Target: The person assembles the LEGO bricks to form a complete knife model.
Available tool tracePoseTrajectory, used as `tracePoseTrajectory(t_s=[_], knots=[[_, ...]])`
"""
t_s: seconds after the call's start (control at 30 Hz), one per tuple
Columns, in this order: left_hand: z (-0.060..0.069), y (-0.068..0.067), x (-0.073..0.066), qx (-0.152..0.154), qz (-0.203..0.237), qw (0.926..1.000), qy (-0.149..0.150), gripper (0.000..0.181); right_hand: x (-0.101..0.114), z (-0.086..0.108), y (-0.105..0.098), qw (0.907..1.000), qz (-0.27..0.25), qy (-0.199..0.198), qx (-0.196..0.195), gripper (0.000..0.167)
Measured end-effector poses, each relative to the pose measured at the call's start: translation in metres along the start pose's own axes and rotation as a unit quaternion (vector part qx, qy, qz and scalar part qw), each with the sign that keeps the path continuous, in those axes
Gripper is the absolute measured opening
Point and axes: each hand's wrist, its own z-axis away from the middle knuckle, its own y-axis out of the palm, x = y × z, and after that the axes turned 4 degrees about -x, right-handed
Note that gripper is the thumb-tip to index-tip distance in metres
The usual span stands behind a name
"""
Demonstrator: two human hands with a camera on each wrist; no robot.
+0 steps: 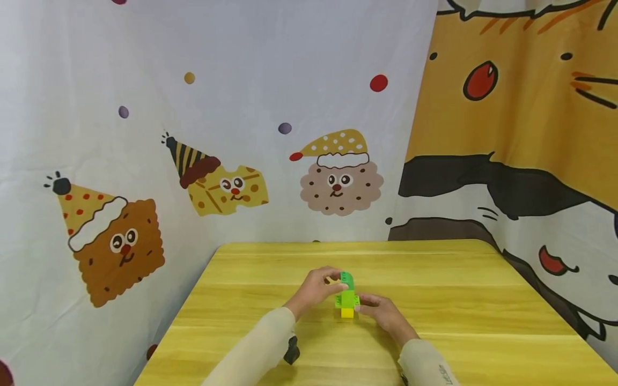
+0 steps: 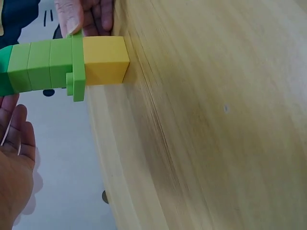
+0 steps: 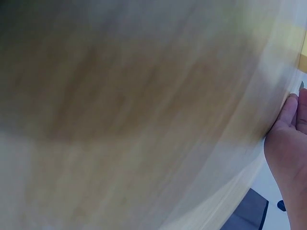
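A small stack of toy building blocks [image 1: 347,298] stands upright on the wooden table. Its base is a yellow block [image 2: 106,60], with a wider light green plate [image 2: 78,72] above it. Several light green blocks [image 2: 41,64] follow, topped by a rounded dark green block [image 1: 347,280]. My left hand [image 1: 316,289] holds that top block between thumb and fingers. From the other side, my right hand [image 1: 384,315] pinches the right end of the plate. The right wrist view shows my right hand [image 3: 290,143] only at its right edge.
The light wooden table [image 1: 232,300] reaches back to a white cloth wall [image 1: 270,59] printed with cartoon snacks. A cloth with large cartoon animals [image 1: 521,123] hangs on the right. A black device [image 1: 292,351] sits at my left wrist.
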Motion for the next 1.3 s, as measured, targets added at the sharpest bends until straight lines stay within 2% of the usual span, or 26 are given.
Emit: tracePoseTrajectory(t_s=[0.27,0.5,0.57,0.67,0.77,0.83,1.07,1.3], knots=[[0.002,0.0,-0.001,-0.01,0.052,0.9978,-0.039,0.041,0.001,0.0,0.0,0.9999,0.001,-0.011,0.002,0.049],[0.002,0.001,0.004,-0.018,0.08,0.9961,-0.033,0.037,0.001,0.0,0.0,0.9999,0.006,-0.013,0.0,0.047],[0.004,0.001,0.0,-0.021,0.083,0.9958,-0.032,0.036,0.001,0.0,0.0,0.9999,0.005,-0.013,-0.001,0.047],[0.008,-0.002,-0.014,-0.024,0.091,0.995,-0.035,0.033,0.002,0.0,0.0,0.9999,0.003,-0.01,-0.002,0.047],[0.01,-0.004,-0.023,-0.018,0.097,0.9945,-0.035,0.032,0.002,0.0,0.0,1.0,0.002,-0.009,-0.003,0.047],[0.009,-0.004,-0.02,-0.014,0.097,0.9946,-0.034,0.031,0.002,-0.001,0.001,0.9999,0.003,-0.012,-0.003,0.047],[0.002,0.003,0.002,-0.021,0.083,0.996,-0.025,0.028,0.001,-0.004,0.002,0.9998,0.008,-0.019,-0.003,0.047],[0.001,0.005,0.005,-0.023,0.083,0.9962,-0.015,0.027,0.0,-0.005,0.001,0.9995,0.024,-0.02,-0.006,0.045]])
